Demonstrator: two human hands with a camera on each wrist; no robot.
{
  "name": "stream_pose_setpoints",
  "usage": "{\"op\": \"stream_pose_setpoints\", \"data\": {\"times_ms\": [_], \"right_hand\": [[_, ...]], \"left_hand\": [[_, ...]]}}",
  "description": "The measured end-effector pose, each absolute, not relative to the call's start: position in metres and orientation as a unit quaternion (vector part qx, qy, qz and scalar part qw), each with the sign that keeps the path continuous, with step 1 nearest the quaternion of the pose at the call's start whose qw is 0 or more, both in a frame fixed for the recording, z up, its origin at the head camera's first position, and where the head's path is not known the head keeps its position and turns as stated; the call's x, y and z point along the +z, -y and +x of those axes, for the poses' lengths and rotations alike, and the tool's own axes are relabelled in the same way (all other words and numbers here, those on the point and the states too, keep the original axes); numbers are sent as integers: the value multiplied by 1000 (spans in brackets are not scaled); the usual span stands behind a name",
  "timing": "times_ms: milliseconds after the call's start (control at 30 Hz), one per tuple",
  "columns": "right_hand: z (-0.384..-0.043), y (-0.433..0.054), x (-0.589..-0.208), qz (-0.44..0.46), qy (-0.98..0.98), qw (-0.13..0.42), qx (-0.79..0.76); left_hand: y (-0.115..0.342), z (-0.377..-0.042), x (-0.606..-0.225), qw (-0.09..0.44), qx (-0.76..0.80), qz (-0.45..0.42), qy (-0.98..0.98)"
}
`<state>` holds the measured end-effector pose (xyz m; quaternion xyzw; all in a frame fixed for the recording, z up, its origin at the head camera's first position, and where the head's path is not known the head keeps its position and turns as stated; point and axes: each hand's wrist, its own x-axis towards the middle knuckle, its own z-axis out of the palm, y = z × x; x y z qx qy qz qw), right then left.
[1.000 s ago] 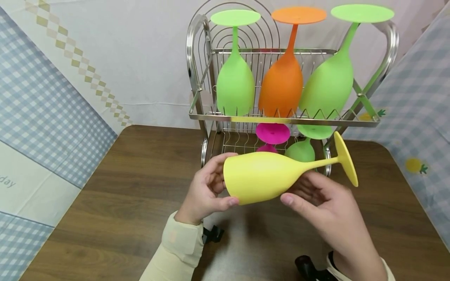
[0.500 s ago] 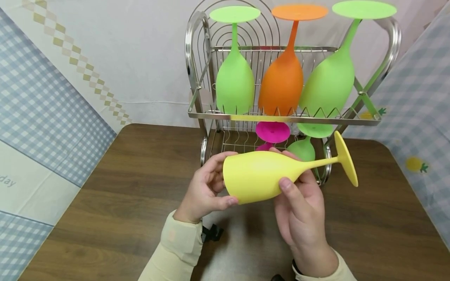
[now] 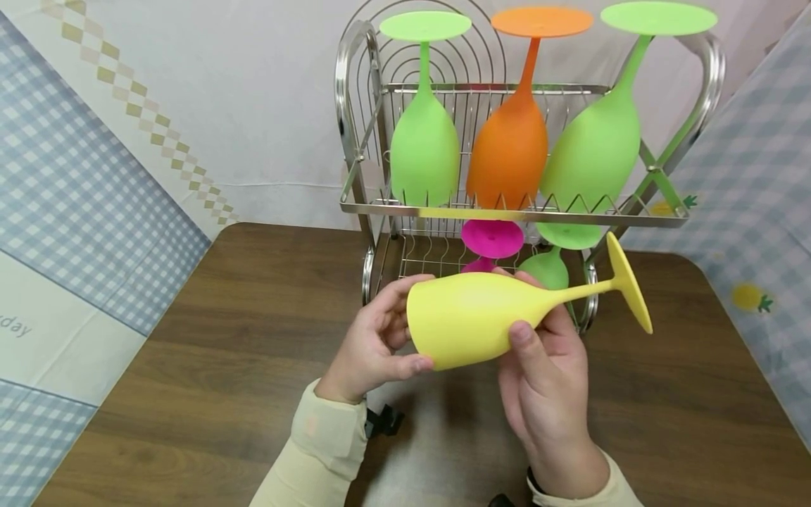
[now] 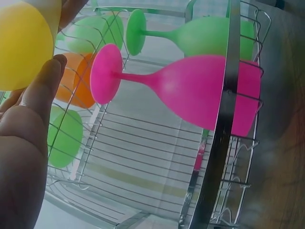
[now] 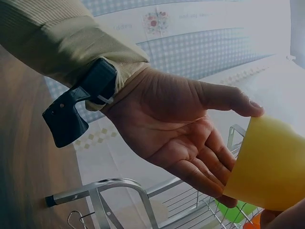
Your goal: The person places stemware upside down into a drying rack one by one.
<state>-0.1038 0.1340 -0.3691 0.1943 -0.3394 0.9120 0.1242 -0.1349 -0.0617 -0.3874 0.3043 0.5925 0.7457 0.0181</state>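
A yellow wine goblet [image 3: 475, 320] lies sideways in the air in front of the rack, its bowl to the left and its foot to the right. My left hand [image 3: 374, 345] holds the bowl at the rim, thumb at the lower edge and fingers behind. At the narrowing end of the bowl, my right hand [image 3: 548, 387] grips it with the thumb on the near side; its fingers are mostly hidden behind. The right wrist view shows the left hand [image 5: 176, 129] at the goblet's rim from the palm side. Part of the yellow goblet [image 4: 24, 47] fills the left wrist view's upper left corner.
A two-tier metal dish rack [image 3: 507, 215] stands behind. Upside down on its upper tier are a green goblet [image 3: 424, 151], an orange goblet [image 3: 507, 151] and another green goblet [image 3: 592, 148]. Below are a magenta goblet [image 4: 190, 90] and a green goblet [image 4: 209, 38]. The wooden table [image 3: 209, 366] lies beneath.
My right hand has moved left and turned from below the stem to grip the bowl's narrowing end. The left hand keeps its hold; the goblet has barely shifted.
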Motion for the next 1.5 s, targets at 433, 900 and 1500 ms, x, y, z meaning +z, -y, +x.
{"op": "stream_pose_setpoints", "data": {"times_ms": [433, 900, 1500], "right_hand": [[-106, -135, -368, 203, 333, 148, 909], [-108, -138, -367, 196, 357, 165, 898], [-110, -137, -370, 213, 432, 181, 857]], "left_hand": [[65, -137, -386, 42, 715, 271, -643], [83, -148, -387, -36, 716, 273, -641], [102, -165, -399, -202, 520, 27, -829]]}}
